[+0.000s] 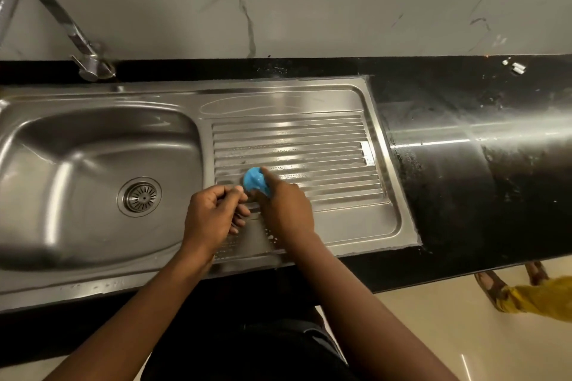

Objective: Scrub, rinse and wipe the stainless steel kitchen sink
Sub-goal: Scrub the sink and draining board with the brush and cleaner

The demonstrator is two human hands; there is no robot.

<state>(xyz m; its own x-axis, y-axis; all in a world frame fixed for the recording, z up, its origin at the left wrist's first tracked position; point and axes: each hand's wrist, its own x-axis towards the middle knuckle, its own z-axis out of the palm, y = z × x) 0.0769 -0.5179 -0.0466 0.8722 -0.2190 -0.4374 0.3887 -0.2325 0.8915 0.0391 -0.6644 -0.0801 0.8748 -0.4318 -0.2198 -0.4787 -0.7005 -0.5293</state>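
**A:** Your right hand (286,210) is wrapped round the blue scrubber (255,180), with the forefinger laid straight along its top. That finger looks placed to push the pad down into the grooves.

**B:** Yes, and you have the scrubber on the draining board (325,139), on the near ridges close to the bowl (62,148). So the sink (123,93) is right under you, set into the black counter (464,195), and you are on its right-hand half.

**A:** Your left hand (210,213) sits just beside the scrubber with its fingers curled in and the thumb meeting them. I cannot tell whether you are pinching the pad's edge, holding something small, or holding nothing.

**B:** If it is on the pad, I would guess you are steadying or turning it before the next stroke.

**A:** You can see pale soapy streaks (278,151) along the middle ridges. To me that says you are in the scrubbing step, with rinsing and wiping not yet done.

**B:** The bowl shows no such streaks that I can make out, so you probably have it left to scrub. The tap (62,25) stands at the far left corner with its spout out of the picture, and no water is falling into the bowl.

**A:** Work along the grooves, not across them, or the pad will skip over the dirt between the ridges.
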